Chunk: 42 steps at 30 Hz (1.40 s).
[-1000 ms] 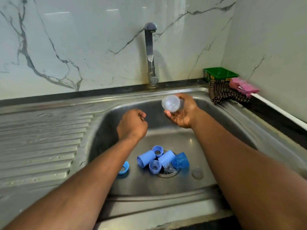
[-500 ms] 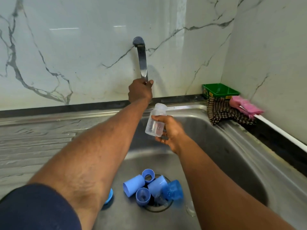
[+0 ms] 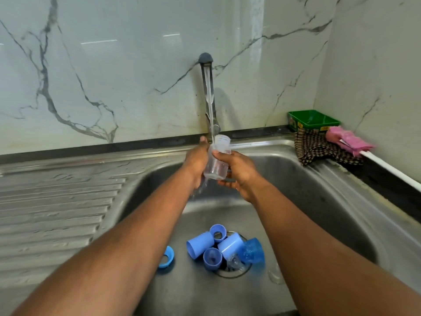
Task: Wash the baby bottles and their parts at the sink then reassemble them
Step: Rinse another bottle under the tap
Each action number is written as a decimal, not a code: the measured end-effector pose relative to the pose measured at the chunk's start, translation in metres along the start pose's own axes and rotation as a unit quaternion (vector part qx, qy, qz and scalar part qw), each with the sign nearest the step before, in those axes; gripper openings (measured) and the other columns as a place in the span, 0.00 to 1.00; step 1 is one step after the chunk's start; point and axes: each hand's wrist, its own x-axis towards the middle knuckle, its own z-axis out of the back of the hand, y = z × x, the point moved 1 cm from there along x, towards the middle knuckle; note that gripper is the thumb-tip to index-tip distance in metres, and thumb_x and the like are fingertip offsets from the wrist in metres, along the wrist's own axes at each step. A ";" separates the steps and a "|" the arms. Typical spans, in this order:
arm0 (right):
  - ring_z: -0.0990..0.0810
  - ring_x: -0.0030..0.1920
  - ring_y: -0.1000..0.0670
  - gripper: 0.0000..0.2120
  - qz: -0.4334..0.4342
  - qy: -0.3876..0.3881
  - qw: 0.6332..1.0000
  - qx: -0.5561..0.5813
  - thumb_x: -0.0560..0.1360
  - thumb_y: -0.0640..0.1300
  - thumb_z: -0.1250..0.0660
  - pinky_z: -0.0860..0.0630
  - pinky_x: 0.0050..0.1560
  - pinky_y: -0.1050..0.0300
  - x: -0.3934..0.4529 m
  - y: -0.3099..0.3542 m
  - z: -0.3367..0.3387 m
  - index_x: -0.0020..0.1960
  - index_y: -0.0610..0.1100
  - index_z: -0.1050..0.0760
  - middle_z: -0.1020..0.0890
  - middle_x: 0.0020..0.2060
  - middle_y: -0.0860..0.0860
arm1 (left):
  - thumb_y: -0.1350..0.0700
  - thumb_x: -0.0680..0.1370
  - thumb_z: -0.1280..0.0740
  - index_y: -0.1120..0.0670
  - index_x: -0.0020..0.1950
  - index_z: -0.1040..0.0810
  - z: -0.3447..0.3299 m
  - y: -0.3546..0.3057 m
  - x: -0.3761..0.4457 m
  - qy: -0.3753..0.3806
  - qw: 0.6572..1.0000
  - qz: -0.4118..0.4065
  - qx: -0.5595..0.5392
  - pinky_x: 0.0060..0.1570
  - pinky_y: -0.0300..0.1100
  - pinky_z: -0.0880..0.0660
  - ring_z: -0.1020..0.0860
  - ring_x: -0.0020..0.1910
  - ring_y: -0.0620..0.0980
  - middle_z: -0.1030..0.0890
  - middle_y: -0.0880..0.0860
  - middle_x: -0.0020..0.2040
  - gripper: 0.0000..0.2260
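Two hands meet under the tap (image 3: 206,87), water running from its spout. Right hand (image 3: 239,173) grips the clear bottle (image 3: 217,159), thumb and fingers curled round its body; bottle upright, slightly tilted, mouth up just below the tap base, stream hitting at or beside its rim. Left hand (image 3: 197,161) lies flat against the bottle's left side, fingers straight and pressed together, water falling off below it. Sink basin (image 3: 319,201) walls ring the hands on all sides; open room in the basin right of the tap line and between the hands and the drain (image 3: 232,269). Near the drain, well below the tap: two light-blue caps (image 3: 200,244) on their sides touching, two blue collar rings (image 3: 218,233) beside them, a translucent darker-blue cap (image 3: 252,250) touching the right one, a clear teat (image 3: 234,262) on the drain. One more blue ring (image 3: 167,257) sits apart, left of the pile, partly hidden by the left forearm. Drainboard (image 3: 57,201) left of the tap. Right of the tap on the rim: green tray (image 3: 313,120), contents not discernible, checked cloth (image 3: 319,148), pink sponge (image 3: 348,140).
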 end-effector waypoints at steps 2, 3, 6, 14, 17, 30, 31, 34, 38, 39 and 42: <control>0.15 0.49 0.42 0.14 0.002 0.027 1.000 0.004 0.77 0.48 0.30 0.19 0.54 0.43 -0.005 0.004 -0.011 0.61 0.44 0.22 0.14 0.50 0.43 | 0.38 0.83 0.49 0.54 0.60 0.21 0.014 0.019 -0.019 0.072 0.996 0.024 -0.051 0.43 0.47 0.19 0.16 0.45 0.57 0.15 0.58 0.50 0.25; 0.16 0.48 0.41 0.14 0.000 0.042 0.999 0.014 0.78 0.47 0.32 0.20 0.55 0.40 -0.007 0.007 -0.018 0.61 0.42 0.22 0.15 0.51 0.41 | 0.38 0.82 0.49 0.53 0.62 0.21 0.021 0.024 -0.025 0.085 0.994 0.013 -0.067 0.46 0.49 0.19 0.15 0.47 0.57 0.15 0.58 0.51 0.25; 0.18 0.43 0.41 0.14 -0.016 0.034 0.998 0.045 0.80 0.50 0.35 0.19 0.50 0.41 -0.009 0.015 -0.030 0.57 0.41 0.22 0.16 0.48 0.38 | 0.42 0.83 0.46 0.52 0.64 0.22 0.028 0.023 -0.038 0.071 0.995 -0.051 -0.050 0.50 0.52 0.19 0.16 0.46 0.55 0.14 0.56 0.50 0.20; 0.19 0.33 0.41 0.25 -0.212 0.023 0.936 0.281 0.84 0.55 0.48 0.20 0.26 0.53 0.020 0.031 -0.036 0.58 0.33 0.28 0.20 0.37 0.35 | 0.51 0.77 0.29 0.49 0.69 0.23 0.030 0.011 -0.028 -0.050 0.948 -0.265 0.172 0.56 0.38 0.24 0.20 0.54 0.44 0.17 0.47 0.58 0.19; 0.18 0.32 0.38 0.26 -0.190 0.042 0.935 0.297 0.85 0.54 0.52 0.20 0.24 0.49 0.029 0.034 -0.036 0.61 0.31 0.30 0.20 0.39 0.33 | 0.48 0.76 0.28 0.45 0.61 0.18 0.027 0.004 -0.025 -0.125 0.927 -0.279 0.217 0.54 0.45 0.22 0.18 0.52 0.47 0.15 0.47 0.55 0.14; 0.18 0.36 0.47 0.22 0.041 -0.039 0.976 -0.210 0.74 0.56 0.27 0.26 0.26 0.60 -0.013 0.014 0.012 0.61 0.44 0.24 0.17 0.48 0.43 | 0.45 0.80 0.34 0.54 0.57 0.18 0.014 0.012 -0.024 0.048 0.997 -0.043 -0.029 0.35 0.39 0.25 0.19 0.40 0.50 0.15 0.57 0.49 0.14; 0.17 0.37 0.48 0.23 0.064 -0.031 0.971 -0.229 0.73 0.55 0.26 0.27 0.25 0.61 -0.012 0.014 0.014 0.62 0.45 0.24 0.17 0.50 0.44 | 0.44 0.78 0.32 0.53 0.56 0.17 0.015 0.011 -0.025 0.041 0.998 -0.032 -0.048 0.40 0.44 0.24 0.18 0.44 0.53 0.15 0.58 0.49 0.16; 0.17 0.38 0.51 0.24 0.108 -0.034 0.955 -0.274 0.69 0.54 0.23 0.26 0.27 0.63 -0.011 0.015 0.016 0.62 0.46 0.21 0.15 0.49 0.48 | 0.42 0.75 0.29 0.55 0.55 0.17 0.017 0.010 -0.025 0.029 0.996 -0.013 -0.079 0.46 0.48 0.21 0.17 0.48 0.56 0.14 0.58 0.49 0.18; 0.15 0.44 0.52 0.34 0.144 -0.049 0.915 -0.373 0.57 0.66 0.25 0.18 0.48 0.53 -0.012 0.017 0.015 0.58 0.50 0.18 0.14 0.47 0.53 | 0.43 0.75 0.29 0.57 0.53 0.18 0.014 0.011 -0.028 -0.014 0.995 -0.006 -0.103 0.39 0.47 0.18 0.16 0.41 0.56 0.15 0.59 0.46 0.18; 0.16 0.46 0.53 0.39 0.144 -0.055 0.903 -0.401 0.54 0.68 0.26 0.18 0.51 0.51 -0.012 0.016 0.013 0.61 0.51 0.19 0.14 0.49 0.53 | 0.43 0.76 0.29 0.57 0.53 0.18 0.014 0.011 -0.029 -0.026 0.995 -0.006 -0.097 0.34 0.45 0.18 0.16 0.38 0.56 0.15 0.59 0.45 0.17; 0.18 0.53 0.49 0.39 0.149 -0.068 0.881 -0.443 0.59 0.65 0.22 0.20 0.55 0.48 -0.007 0.015 0.010 0.65 0.52 0.26 0.18 0.57 0.51 | 0.45 0.79 0.33 0.57 0.53 0.19 0.017 0.008 -0.026 -0.048 0.997 -0.039 -0.051 0.34 0.43 0.19 0.16 0.41 0.55 0.15 0.57 0.46 0.15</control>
